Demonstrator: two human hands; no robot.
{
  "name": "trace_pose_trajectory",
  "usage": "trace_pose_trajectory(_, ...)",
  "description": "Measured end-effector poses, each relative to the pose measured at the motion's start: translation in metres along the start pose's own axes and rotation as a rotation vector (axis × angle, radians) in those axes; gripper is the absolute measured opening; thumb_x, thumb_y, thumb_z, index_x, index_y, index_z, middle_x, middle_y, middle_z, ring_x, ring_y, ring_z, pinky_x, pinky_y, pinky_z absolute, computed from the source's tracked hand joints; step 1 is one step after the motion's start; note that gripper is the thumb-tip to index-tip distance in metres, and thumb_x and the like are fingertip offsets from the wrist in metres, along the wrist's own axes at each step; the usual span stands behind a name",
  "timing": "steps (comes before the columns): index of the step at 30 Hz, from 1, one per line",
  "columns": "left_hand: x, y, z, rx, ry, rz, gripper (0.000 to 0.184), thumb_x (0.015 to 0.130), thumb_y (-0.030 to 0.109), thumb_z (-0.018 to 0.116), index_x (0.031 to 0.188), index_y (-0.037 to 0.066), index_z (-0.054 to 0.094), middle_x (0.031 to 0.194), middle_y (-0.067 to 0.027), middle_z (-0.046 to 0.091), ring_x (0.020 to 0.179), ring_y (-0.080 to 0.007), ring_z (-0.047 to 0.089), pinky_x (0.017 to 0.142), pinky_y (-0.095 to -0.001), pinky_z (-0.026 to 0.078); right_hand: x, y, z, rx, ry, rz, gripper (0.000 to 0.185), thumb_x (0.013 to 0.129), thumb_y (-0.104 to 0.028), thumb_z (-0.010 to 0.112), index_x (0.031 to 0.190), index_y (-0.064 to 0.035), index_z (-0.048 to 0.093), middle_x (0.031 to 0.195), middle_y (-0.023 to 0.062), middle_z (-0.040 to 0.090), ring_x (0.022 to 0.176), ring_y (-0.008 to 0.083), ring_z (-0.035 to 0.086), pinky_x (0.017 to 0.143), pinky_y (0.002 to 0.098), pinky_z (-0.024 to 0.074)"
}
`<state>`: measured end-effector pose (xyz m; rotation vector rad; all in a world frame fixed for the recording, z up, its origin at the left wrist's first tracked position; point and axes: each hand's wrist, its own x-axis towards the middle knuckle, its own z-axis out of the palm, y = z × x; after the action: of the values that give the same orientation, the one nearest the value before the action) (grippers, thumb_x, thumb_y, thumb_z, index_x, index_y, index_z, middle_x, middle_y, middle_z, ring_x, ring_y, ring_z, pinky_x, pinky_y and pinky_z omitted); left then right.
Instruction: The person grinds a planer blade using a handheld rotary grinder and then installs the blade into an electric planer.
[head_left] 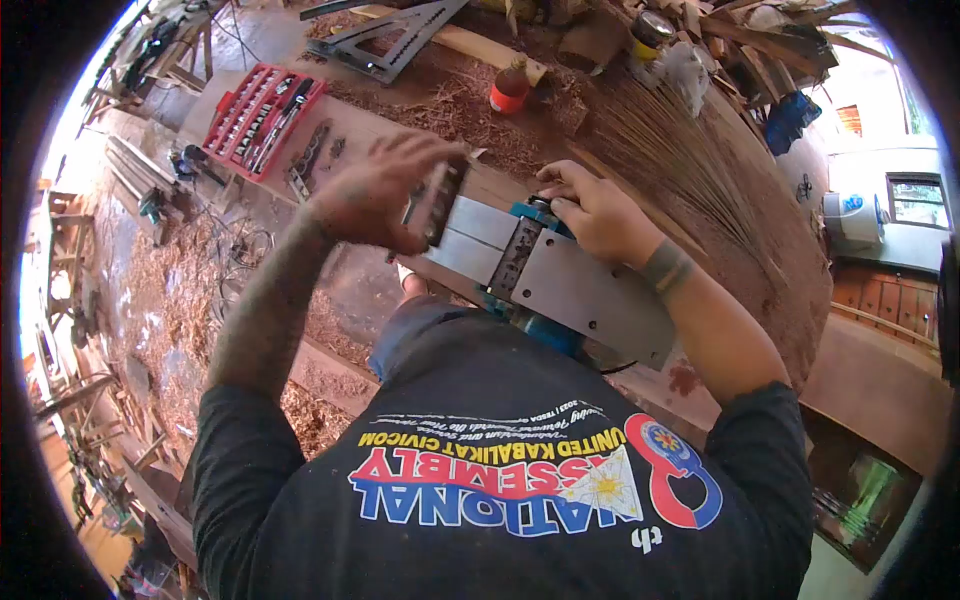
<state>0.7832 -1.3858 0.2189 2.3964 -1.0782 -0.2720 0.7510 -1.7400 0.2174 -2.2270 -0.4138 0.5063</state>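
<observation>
Grey metal and blue casing made up one planer (pixel 603 292), which lay at the centre of the frame with its flat plates facing upward. Between the plates sat a dark drum (pixel 515 256), set crosswise.

Left hand (pixel 385 195), left of centre: blurred, its fingers and thumb spread along a dark slotted bar (pixel 446 205), which they grasped near its two ends. The bar stood above the planer's left end; whether it touched the plate could not be told.

Right hand (pixel 600 215), right of centre: fingers bent, their tips at a dark round knob (pixel 538 207) at the drum's upper end. Whether they gripped it or merely rested there could not be told. A dark band (pixel 666 268) circled the wrist.

Red tool case (pixel 263 120), upper left: open, with rows of metal pieces inside.

Metal square (pixel 387 42), top of the frame: triangular, with a row of holes.

Orange cup (pixel 509 91), upper centre: it stood among wood shavings (pixel 465 128).

Thin sticks (pixel 690 165), upper right: many, lying side by side.

Black shirt (pixel 330 555), lower half: worn by the person, with printed lettering that appeared upside down.
</observation>
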Motion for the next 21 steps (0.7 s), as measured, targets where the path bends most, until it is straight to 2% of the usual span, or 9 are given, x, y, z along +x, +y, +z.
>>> trace_pose_trajectory(5, 0.011, 0.045, 0.042, -0.001, 0.014, 0.116, 0.115, 0.059, 0.039, 0.097, 0.159, 0.007, 0.049, 0.153, -0.0196, 0.054, 0.147, -0.0437, 0.045, 0.126, -0.0555, 0.035, -0.002, -0.002, 0.003, -0.039, 0.018, -0.016, 0.037, 0.103, -0.014, 0.066, 0.137, -0.0031, 0.058, 0.127, 0.0268, 0.076, 0.122, 0.0471, 0.071, 0.104, 0.0513, 0.0552)
trace_pose_trajectory(8, 0.017, 0.056, 0.052, -0.02, 0.022, 0.158, 0.118, 0.058, 0.041, 0.097, 0.159, 0.005, 0.048, 0.151, -0.019, 0.054, 0.144, -0.0429, 0.047, 0.124, -0.055, 0.036, -0.002, -0.008, 0.002, -0.066, -0.012, 0.025, 0.037, 0.104, -0.011, 0.066, 0.139, -0.0031, 0.059, 0.129, 0.0234, 0.077, 0.127, 0.0378, 0.073, 0.105, 0.0452, 0.056)
trace_pose_trajectory(16, 0.026, 0.06, 0.064, 0.007, 0.032, 0.189, 0.122, 0.058, 0.046, 0.096, 0.161, 0.004, 0.046, 0.147, -0.0183, 0.055, 0.139, -0.041, 0.051, 0.122, -0.0537, 0.037, -0.002, -0.01, 0.003, -0.072, -0.001, 0.014, 0.038, 0.102, -0.01, 0.067, 0.138, -0.0023, 0.06, 0.129, 0.0246, 0.076, 0.126, 0.0372, 0.073, 0.104, 0.0453, 0.0567)
trace_pose_trajectory(20, 0.029, 0.061, 0.063, 0.033, 0.025, 0.196, 0.11, 0.061, 0.048, 0.094, 0.153, 0.004, 0.054, 0.143, -0.0152, 0.057, 0.138, -0.0398, 0.053, 0.12, -0.0526, 0.041, -0.003, -0.01, 0.003, -0.077, 0.001, 0.014, 0.038, 0.102, -0.01, 0.068, 0.138, -0.0023, 0.06, 0.124, 0.0243, 0.077, 0.124, 0.0379, 0.074, 0.102, 0.0449, 0.0573)
trace_pose_trajectory(21, 0.029, 0.061, 0.062, 0.04, 0.017, 0.194, 0.11, 0.061, 0.049, 0.094, 0.153, 0.004, 0.054, 0.143, -0.0151, 0.057, 0.138, -0.0396, 0.053, 0.12, -0.0524, 0.041, -0.003, -0.008, 0.004, -0.066, 0.023, -0.01, 0.036, 0.101, -0.012, 0.068, 0.135, -0.0027, 0.06, 0.121, 0.0255, 0.077, 0.12, 0.0413, 0.074, 0.099, 0.0471, 0.0576)
